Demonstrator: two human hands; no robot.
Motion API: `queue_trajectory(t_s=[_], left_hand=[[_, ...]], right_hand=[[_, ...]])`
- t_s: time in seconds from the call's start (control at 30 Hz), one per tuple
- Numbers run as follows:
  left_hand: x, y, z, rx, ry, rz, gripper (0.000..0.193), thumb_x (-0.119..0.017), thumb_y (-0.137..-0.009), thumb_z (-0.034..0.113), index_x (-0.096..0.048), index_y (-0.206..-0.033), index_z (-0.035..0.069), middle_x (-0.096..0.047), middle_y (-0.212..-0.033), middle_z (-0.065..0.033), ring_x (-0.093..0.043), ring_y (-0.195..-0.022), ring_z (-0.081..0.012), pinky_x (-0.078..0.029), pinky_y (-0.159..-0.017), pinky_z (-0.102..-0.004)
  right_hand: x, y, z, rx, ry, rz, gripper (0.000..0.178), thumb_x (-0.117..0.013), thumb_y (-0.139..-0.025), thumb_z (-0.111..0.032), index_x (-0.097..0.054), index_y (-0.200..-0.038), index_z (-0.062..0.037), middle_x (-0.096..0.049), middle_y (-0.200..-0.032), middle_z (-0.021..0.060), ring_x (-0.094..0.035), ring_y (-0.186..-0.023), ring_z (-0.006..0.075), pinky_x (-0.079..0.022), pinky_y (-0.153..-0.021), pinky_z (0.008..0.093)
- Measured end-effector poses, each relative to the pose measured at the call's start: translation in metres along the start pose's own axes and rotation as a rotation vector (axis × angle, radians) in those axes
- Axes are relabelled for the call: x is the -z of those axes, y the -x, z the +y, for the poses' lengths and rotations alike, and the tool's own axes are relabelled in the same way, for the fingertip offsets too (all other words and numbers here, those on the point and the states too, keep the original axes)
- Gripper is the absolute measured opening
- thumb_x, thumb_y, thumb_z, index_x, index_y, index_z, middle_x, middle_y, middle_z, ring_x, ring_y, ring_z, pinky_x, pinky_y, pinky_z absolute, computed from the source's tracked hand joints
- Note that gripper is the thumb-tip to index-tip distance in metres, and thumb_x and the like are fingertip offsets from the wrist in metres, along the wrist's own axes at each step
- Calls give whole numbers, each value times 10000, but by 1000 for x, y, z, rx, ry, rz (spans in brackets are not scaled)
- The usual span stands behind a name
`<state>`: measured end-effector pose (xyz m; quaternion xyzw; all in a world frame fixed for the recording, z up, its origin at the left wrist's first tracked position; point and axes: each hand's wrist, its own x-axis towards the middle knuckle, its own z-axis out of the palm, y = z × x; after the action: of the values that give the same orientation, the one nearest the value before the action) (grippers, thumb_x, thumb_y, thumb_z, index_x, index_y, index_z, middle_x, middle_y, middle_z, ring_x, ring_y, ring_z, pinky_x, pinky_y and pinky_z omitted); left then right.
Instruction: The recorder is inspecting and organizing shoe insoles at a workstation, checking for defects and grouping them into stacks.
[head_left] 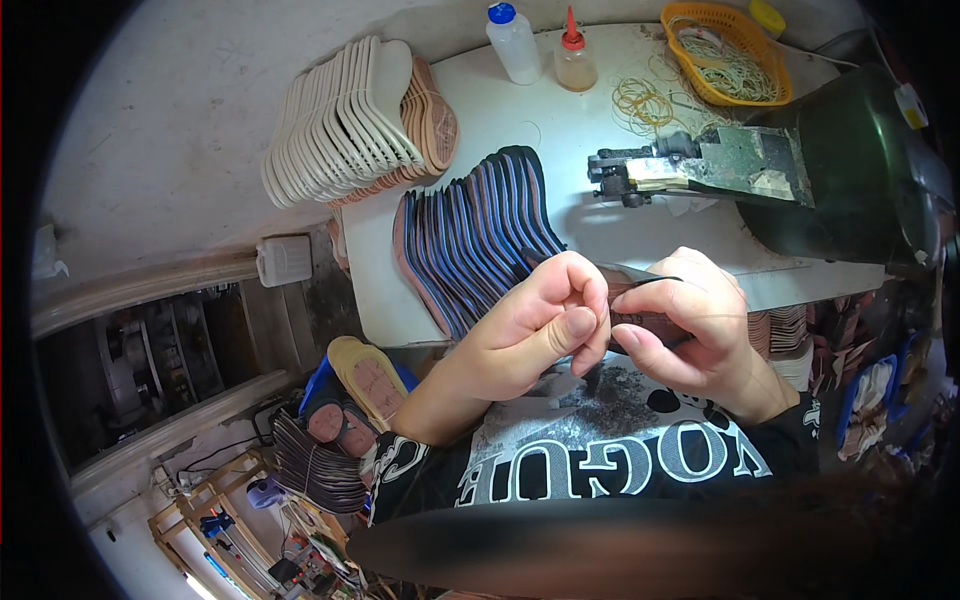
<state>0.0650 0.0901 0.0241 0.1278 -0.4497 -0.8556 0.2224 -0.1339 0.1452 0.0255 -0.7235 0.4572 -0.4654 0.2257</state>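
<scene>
Close in front of my chest, my left hand point(540, 330) is closed, its thumb pressed to the curled fingers. What it pinches is too small to make out. My right hand point(700, 325) is beside it, fingers bent and thumb a little apart from the index finger. A dark-edged, brownish insole point(622, 283) shows partly between and behind both hands, against the right fingers; the rest is hidden. A thin thread-like line crosses near the right thumb. Just beyond my left hand, a row of dark insoles with blue edges point(475, 235) lies on the white table point(590, 235).
White insoles point(340, 120) and tan ones point(432, 115) are stacked at the far left. Two bottles, a blue-capped one point(515, 45) and a red-tipped one point(575, 60), stand at the back. A yellow basket point(785, 90) holds elastic bands. The green machine point(750, 165) juts in from the right.
</scene>
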Motion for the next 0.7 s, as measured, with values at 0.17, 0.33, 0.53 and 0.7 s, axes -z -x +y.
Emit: queue_trajectory(t_s=[0.17, 0.33, 0.53, 0.7], left_hand=[[-4, 3, 2, 7, -46, 23, 163, -466, -1009, 196, -406, -1058, 52, -474, -791, -5, -468, -686, -67, -383, -648, -193], [-10, 5, 12, 126, -170, 118, 114, -504, -981, 118, -437, -1036, 43, -504, -846, -21, -467, -714, -68, -393, -671, -197], [34, -25, 30, -384, -1389, 301, 392, -723, -782, 283, -548, -1027, 33, -568, -1009, -122, -539, -1009, -248, -360, -960, -386], [69, -63, 65, 394, -963, -93, 285, -717, -804, 240, -610, -915, 1, -598, -828, -33, -566, -827, -113, -464, -762, -280]], right_hand=[[4, -2, -3, 4, 6, -42, 217, -771, -693, -179, -643, -827, -64, -579, -680, 49, -548, -598, 217, -392, -564, 331], [5, -3, -2, 16, 10, -78, 227, -776, -703, -195, -643, -834, -67, -582, -690, 47, -547, -598, 217, -380, -552, 335], [9, 3, 0, -222, -220, -80, 227, -650, -806, 15, -588, -1025, 7, -640, -928, 131, -646, -807, 224, -501, -767, 298], [-16, 17, 0, -596, -838, 252, 583, -638, -868, -3, -291, -1337, -3, -604, -1095, 100, -608, -1005, 154, -497, -839, 280]])
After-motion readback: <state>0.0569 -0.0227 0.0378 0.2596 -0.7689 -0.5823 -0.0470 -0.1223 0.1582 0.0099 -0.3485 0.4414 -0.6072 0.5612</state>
